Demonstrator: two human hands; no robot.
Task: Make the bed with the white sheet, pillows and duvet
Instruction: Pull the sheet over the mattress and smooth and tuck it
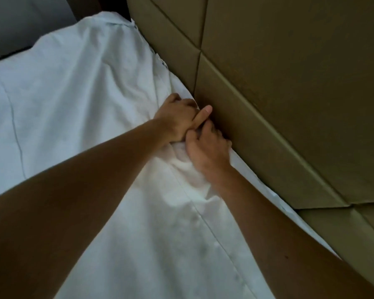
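White sheet (78,100) covers the bed across the whole left and centre of the head view, wrinkled, with a thin seam line running down its left part and another down the lower middle. Its far end rises in a hump at top; what lies beneath is hidden.

Brown panel (289,83), divided by angled seams, stands along the right edge of the bed, touching the sheet's border. Where sheet meets panel, the cloth drops out of sight into the join.

Hidden / unclear:
- Fingertips of both hands are buried in cloth or behind each other.
- One straight finger sticks up between the hands, against the panel; probably the right hand's, but the overlap makes this unsure.
- Both forearms are cut off by the bottom and left frame edges.
- A narrow patterned strip shows at the sheet's border up by the panel; too small to identify.

Grip:
- Left hand (177,118): knuckles up, fingers curled tight into the sheet at the join.
- Right hand (208,151): just beside and partly over the left, fingers curled down onto a bunched fold of sheet, knuckles touching the panel.
- Cloth is gathered into a ridge directly below the two hands.
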